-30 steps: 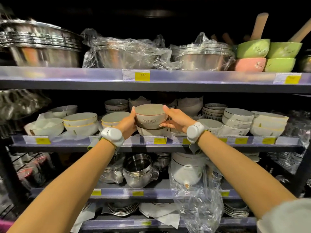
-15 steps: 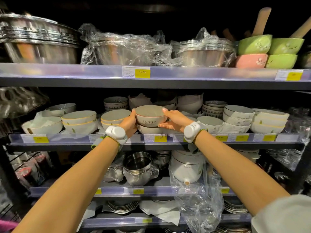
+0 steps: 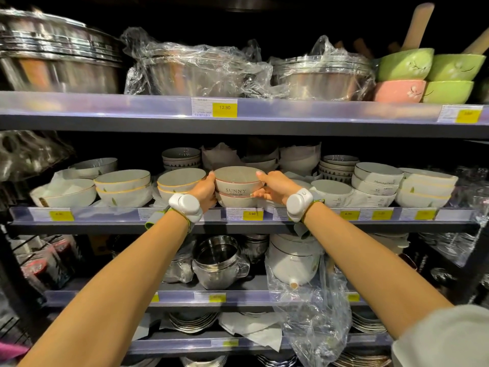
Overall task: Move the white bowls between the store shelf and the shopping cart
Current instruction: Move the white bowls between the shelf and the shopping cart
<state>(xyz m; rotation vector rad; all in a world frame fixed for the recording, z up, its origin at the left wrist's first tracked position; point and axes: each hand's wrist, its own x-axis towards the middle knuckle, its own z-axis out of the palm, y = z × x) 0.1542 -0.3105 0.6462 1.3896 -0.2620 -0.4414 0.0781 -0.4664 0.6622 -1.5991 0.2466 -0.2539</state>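
Observation:
A white bowl (image 3: 237, 182) marked SUNNY, with a thin red rim, sits on top of a second like bowl (image 3: 234, 201) at the front of the middle shelf (image 3: 264, 226). My left hand (image 3: 205, 191) grips its left side and my right hand (image 3: 275, 186) grips its right side, thumbs at the rim. Both wrists carry white bands. The shopping cart is out of view.
More white bowls stand stacked to the left (image 3: 123, 186) and right (image 3: 375, 184) on the same shelf. Steel pots in plastic wrap (image 3: 195, 72) fill the shelf above; green and pink bowls (image 3: 428, 75) at its right. Steel mugs (image 3: 219, 263) and a white pot (image 3: 293, 260) below.
Both hands have lowered the SUNNY bowl from a little above the stack down onto the bowl beneath it.

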